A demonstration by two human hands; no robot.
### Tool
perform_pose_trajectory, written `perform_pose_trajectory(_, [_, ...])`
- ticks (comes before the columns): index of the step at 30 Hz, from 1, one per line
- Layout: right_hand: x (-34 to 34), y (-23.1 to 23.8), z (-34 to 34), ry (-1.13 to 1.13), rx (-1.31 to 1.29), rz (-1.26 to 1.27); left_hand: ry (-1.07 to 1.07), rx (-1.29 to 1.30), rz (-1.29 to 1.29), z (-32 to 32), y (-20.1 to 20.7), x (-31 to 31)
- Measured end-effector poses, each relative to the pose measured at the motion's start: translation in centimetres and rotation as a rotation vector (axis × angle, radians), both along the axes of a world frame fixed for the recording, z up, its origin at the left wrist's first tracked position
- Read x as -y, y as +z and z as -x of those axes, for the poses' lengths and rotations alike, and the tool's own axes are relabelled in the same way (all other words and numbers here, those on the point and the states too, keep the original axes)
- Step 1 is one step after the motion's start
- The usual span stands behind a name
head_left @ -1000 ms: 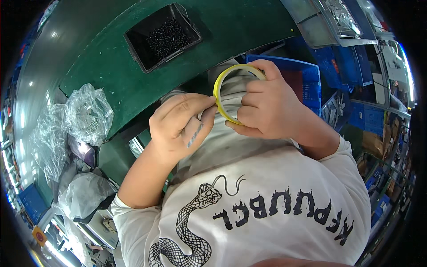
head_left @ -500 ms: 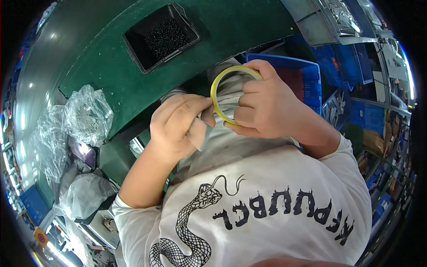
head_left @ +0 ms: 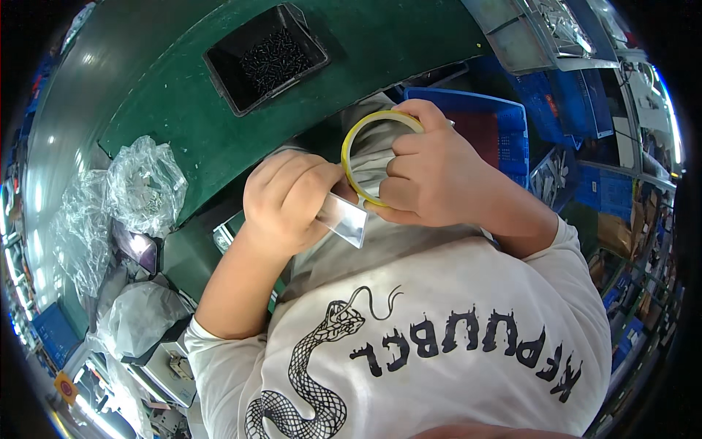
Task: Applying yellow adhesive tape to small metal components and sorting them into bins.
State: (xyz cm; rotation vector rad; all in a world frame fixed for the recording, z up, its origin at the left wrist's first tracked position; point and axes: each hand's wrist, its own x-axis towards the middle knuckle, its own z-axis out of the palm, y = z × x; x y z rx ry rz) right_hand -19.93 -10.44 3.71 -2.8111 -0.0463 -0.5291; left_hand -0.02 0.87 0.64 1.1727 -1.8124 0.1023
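Note:
My right hand (head_left: 442, 168) is closed around the right side of a roll of yellow tape (head_left: 346, 150), with its ring standing open toward me. Beside the roll's left edge, my left hand (head_left: 289, 197) has its fingers curled in. From under those fingers sticks out a thin, flat, shiny strip (head_left: 346, 221), clear or metallic; I cannot tell which. The left fingertips are close to the tape's edge, and the fingers hide whether they touch it. Both hands are in front of my white shirt (head_left: 468, 293), above my lap.
A black bin (head_left: 267, 62) of small dark screw-like parts sits on the green table (head_left: 197, 143). Crumpled clear plastic bags (head_left: 146, 186) lie at the left, near a dark phone-like object (head_left: 137, 249). Beyond my right hand is a blue crate (head_left: 512, 132); metal racks (head_left: 545, 36) stand at the far right.
The flat strip has turned and now shows more of its length, pointing down to the right. My left hand and the tape roll have shifted slightly left.

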Motion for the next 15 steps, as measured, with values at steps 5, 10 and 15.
perform_pose_trajectory(5, [-0.08, 0.18, -0.08, 0.008, 0.003, -0.023, -0.005, -0.001, 0.000, -0.02, 0.19, -0.17])
perform_pose_trajectory(10, [-0.16, -0.13, 0.06, -0.006, 0.043, -0.018, -0.028, -0.054, -0.032, 0.19, 0.38, -0.21])
perform_pose_trajectory(15, [-0.02, 0.09, -0.03, -0.022, 0.018, 0.006, -0.053, -0.093, -0.109, 0.12, 0.49, -0.32])
